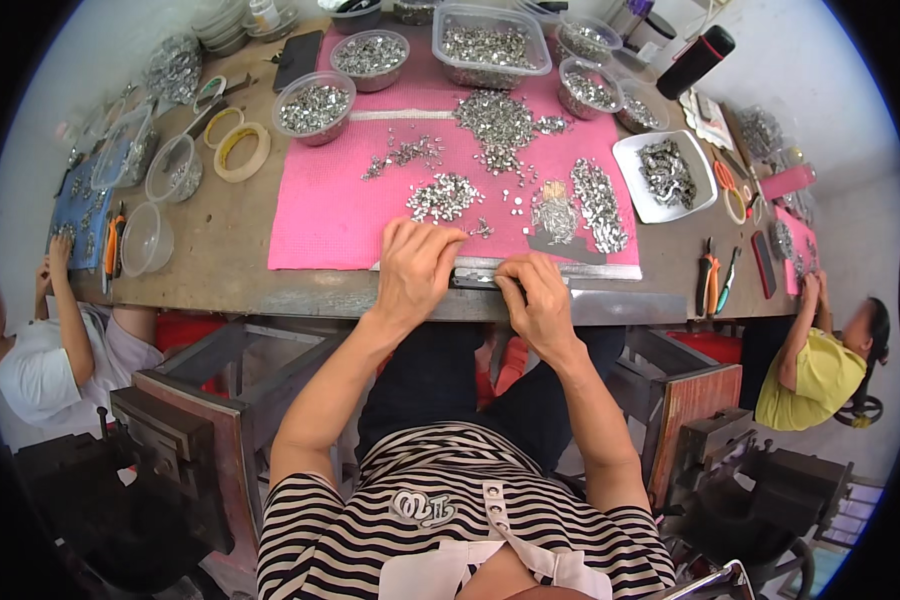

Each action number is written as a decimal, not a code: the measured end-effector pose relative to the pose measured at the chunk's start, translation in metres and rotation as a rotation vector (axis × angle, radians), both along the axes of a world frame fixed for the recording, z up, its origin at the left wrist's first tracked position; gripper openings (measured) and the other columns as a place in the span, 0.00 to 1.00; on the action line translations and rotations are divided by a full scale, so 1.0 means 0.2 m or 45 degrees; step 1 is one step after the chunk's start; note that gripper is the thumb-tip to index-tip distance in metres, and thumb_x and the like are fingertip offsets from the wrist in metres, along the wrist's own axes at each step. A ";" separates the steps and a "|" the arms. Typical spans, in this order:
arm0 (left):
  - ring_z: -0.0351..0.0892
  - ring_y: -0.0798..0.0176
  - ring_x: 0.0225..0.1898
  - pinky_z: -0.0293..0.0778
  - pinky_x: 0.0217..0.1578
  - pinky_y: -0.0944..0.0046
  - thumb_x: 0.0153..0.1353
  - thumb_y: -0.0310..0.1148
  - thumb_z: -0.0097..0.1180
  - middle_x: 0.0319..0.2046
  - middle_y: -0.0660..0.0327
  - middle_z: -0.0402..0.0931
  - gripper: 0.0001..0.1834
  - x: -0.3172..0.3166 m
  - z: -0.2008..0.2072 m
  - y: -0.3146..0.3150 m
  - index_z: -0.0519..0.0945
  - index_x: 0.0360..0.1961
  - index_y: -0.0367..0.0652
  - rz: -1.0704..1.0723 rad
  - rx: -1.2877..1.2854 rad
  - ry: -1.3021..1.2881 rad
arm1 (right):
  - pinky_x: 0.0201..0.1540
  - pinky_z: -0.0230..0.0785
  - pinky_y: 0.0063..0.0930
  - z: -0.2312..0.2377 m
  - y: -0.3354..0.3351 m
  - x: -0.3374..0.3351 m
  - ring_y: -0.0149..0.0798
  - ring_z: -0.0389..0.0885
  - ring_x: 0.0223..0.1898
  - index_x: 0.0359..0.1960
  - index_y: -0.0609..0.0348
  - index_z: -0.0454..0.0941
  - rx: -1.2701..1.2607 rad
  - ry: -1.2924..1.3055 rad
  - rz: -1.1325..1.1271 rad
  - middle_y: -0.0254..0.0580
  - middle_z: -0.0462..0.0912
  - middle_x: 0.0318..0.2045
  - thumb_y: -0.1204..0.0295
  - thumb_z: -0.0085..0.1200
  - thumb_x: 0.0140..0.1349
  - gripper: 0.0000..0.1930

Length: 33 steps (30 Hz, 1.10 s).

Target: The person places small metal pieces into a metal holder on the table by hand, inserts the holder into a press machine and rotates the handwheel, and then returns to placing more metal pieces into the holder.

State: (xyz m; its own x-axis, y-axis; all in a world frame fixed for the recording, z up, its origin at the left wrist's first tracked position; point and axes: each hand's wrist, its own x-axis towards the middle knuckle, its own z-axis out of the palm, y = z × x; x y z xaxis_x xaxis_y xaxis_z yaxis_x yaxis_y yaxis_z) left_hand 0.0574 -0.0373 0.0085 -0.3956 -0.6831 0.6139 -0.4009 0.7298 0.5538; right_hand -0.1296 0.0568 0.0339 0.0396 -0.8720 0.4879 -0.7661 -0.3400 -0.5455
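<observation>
At the front edge of the bench lies a small dark bar-shaped block (475, 280) with a silvery top. My left hand (413, 268) is at its left end, with thumb and fingertips pinched together. My right hand (538, 300) is curled at the right end, its thumb and fingers closed. Whatever either pinch holds is too small or hidden. Just beyond my hands, a loose pile of small shiny metal pieces (445, 197) lies on the pink mat (320, 220). To the right, flat slim metal pieces (555, 218) sit on a grey patch.
Tubs of metal bits (370, 55) line the back, with a white dish (625, 150) at right. Tape rolls (242, 152) lie left; orange-handled pliers (707, 280) and a dark flask (697, 62) stand out right. Vises (170, 450) flank my seat. People work at both sides.
</observation>
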 end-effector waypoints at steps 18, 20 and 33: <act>0.75 0.55 0.42 0.62 0.53 0.49 0.62 0.28 0.63 0.35 0.61 0.76 0.04 -0.05 0.12 -0.04 0.80 0.36 0.42 -0.142 0.036 -0.105 | 0.40 0.68 0.39 0.02 -0.29 -0.05 0.47 0.79 0.32 0.34 0.61 0.81 -0.014 0.283 -0.035 0.42 0.80 0.28 0.75 0.66 0.58 0.06; 0.76 0.55 0.41 0.64 0.52 0.52 0.62 0.27 0.63 0.35 0.60 0.78 0.04 -0.05 0.12 0.02 0.80 0.36 0.41 -0.199 0.094 -0.050 | 0.37 0.69 0.40 0.03 -0.26 -0.09 0.46 0.79 0.29 0.33 0.62 0.81 0.146 0.064 0.026 0.42 0.79 0.26 0.76 0.65 0.57 0.06; 0.76 0.49 0.38 0.71 0.42 0.54 0.60 0.22 0.63 0.36 0.53 0.78 0.06 -0.14 0.04 0.15 0.79 0.36 0.35 -0.271 0.160 0.101 | 0.36 0.70 0.39 0.01 -0.28 -0.11 0.46 0.81 0.31 0.33 0.63 0.82 0.093 0.194 0.008 0.45 0.81 0.27 0.76 0.65 0.57 0.05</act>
State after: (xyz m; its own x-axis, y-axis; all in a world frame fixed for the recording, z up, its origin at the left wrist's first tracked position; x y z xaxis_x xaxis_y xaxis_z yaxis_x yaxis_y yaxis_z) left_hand 0.0291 -0.0071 0.0161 -0.4925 -0.6628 0.5640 -0.1977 0.7163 0.6692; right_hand -0.1506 0.0006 0.0366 0.1137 -0.9046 0.4108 -0.8400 -0.3083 -0.4465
